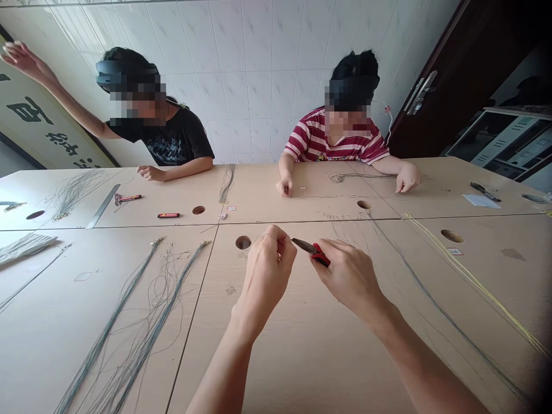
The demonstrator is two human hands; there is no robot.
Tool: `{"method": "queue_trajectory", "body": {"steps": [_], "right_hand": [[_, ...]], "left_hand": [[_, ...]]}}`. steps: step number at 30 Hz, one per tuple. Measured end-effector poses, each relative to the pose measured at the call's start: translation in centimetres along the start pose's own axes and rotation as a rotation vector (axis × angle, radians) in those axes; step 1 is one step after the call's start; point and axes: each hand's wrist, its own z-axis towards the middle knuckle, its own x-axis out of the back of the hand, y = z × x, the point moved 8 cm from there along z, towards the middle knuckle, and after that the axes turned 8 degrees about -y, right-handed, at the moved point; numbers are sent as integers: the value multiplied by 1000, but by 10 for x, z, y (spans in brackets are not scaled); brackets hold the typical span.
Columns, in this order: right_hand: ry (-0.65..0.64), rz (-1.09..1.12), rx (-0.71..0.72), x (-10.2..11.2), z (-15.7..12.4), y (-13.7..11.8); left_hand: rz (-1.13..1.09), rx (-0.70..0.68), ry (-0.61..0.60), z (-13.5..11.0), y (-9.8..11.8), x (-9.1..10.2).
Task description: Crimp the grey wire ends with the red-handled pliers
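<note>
Over the middle of the table [280, 356], my left hand [268, 270] is closed in a pinch. Whatever lies between its fingertips is too small to make out. My right hand [351, 273] is wrapped around small scissors [305, 246] with red handles and dark blades. Their tips point left and come close to my left fingertips; whether they touch I cannot tell. To the left of my hands lie bundles of thin grey-green cords [125, 307] with small pale bits at their far ends. On the right runs another grey-green cord bundle [425, 279].
Yellow cords [474, 276] lie at the right. Across the table sit a person in a black shirt [176, 138], one arm raised, and a person in a striped shirt [304, 138]. A metal ruler [103, 206], a razor [127, 198], a red-and-black marker-like stick [168, 215] and a plastic bag [26, 247] lie left.
</note>
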Motion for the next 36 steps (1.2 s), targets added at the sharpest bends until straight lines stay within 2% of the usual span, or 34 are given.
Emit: {"method": "queue_trajectory", "body": {"steps": [12, 22, 31, 36], "right_hand": [[8, -6, 48, 2, 0, 1], [-5, -17, 33, 1, 0, 4], [-54, -40, 79, 9, 2, 15], [-90, -83, 107, 12, 2, 18]], "left_hand": [[-11, 1, -14, -1, 0, -1], [-7, -14, -18, 0, -2, -2], [-236, -7, -141, 0, -3, -6], [-135, -15, -189, -2, -4, -4]]}}
